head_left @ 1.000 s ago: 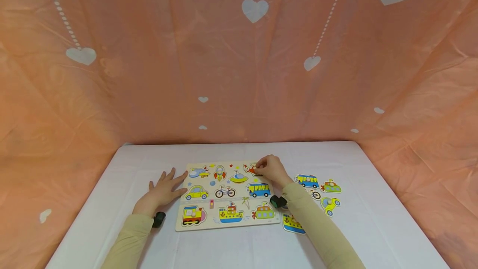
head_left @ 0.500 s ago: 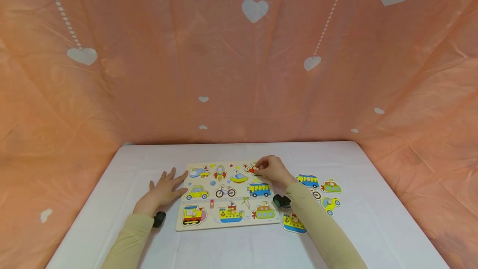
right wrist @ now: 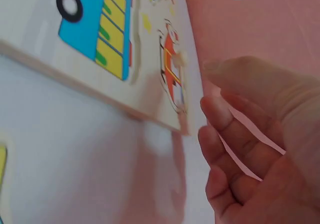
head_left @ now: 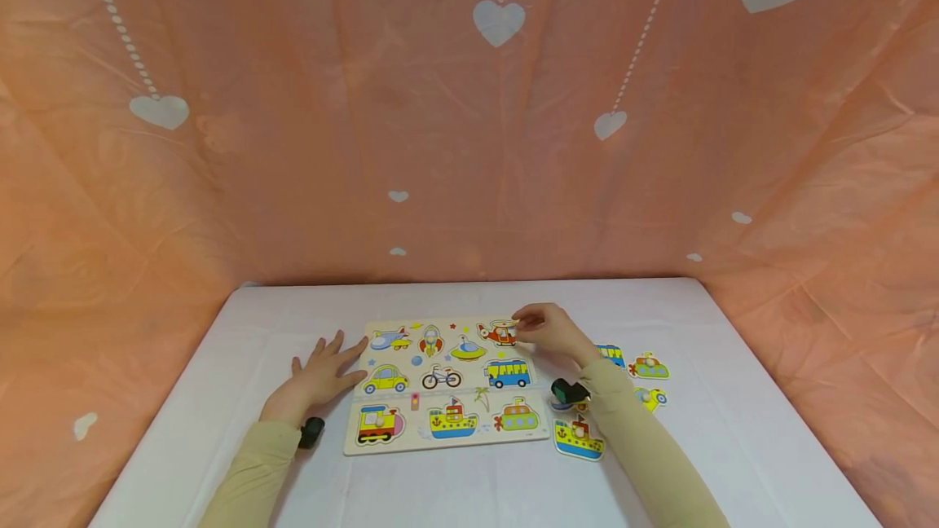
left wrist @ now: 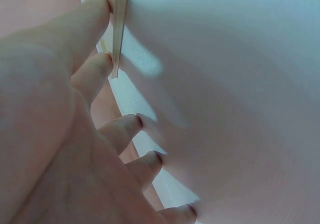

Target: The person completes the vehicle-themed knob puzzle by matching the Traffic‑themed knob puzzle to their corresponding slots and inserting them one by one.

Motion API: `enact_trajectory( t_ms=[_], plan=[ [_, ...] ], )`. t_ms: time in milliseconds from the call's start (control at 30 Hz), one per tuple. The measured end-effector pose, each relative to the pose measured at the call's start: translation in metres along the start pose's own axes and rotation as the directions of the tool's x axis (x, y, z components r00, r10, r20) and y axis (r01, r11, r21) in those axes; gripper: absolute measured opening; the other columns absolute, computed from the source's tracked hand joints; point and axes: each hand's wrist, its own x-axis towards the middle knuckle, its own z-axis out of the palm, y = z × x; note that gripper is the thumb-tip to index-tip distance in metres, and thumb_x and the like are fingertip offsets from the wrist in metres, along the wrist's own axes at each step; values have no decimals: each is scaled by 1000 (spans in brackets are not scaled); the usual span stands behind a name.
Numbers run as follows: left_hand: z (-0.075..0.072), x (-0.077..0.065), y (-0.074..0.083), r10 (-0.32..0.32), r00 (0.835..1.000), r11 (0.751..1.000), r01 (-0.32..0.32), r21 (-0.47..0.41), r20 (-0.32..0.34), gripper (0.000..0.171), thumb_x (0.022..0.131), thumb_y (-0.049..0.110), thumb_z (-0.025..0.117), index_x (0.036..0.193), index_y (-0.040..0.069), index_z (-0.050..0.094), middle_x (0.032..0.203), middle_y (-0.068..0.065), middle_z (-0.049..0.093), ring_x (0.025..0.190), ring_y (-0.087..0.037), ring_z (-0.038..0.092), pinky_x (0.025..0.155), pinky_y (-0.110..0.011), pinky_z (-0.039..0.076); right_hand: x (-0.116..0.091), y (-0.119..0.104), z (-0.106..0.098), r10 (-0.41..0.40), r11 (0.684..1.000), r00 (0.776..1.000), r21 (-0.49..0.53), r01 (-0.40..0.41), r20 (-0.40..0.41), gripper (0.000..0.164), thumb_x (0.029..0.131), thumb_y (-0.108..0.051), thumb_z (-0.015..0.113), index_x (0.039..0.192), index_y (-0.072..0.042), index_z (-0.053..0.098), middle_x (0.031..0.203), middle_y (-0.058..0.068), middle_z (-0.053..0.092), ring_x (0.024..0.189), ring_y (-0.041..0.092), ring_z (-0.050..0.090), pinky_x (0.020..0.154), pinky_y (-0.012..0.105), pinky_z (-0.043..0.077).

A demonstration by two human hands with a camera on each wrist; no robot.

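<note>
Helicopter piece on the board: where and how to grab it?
Likely best pinched from above by its pale knob: it stands out from the face, while the helicopter piece lies flat on the board, leaving little edge. Come from the right, where the right grip hovers, holding nothing.

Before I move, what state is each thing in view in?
Puzzle board: flat on the table.
Helicopter piece: on its board spot, unheld.
Train piece: on the board.
Boat piece: loose, off the board.
Submarine piece: loose, off the board.
Bus piece: loose, partly hidden by right sleeve.
Car piece: loose, partly hidden too.
Left hand: spread, touching the board.
Right hand: empty, fingers curved.
</note>
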Motion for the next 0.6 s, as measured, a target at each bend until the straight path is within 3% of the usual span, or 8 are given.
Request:
enact_trajectory(
  t_ms=[333,600],
  plan=[
    [-1,0,0,3,1000,1000,-3,-6,1,71,79,50,57,139,24,30,145,-22,9,128,-48,-1,89,-70,-7,-13,10,-26,-141,990,989,-25,142,31,37,78,-11,68,112,0,58,93,8,63,83,18,57,72,32,46],
    [-2,-2,1,10,1000,1000,-10,-7,-11,70,80,49,57,139,23,31,144,-23,9,127,-48,0,89,-70,-7,-26,23,-44,-113,994,993,3,113,25,36,81,-10,64,115,-2,56,97,11,63,88,19,57,77,36,46]
  ],
)
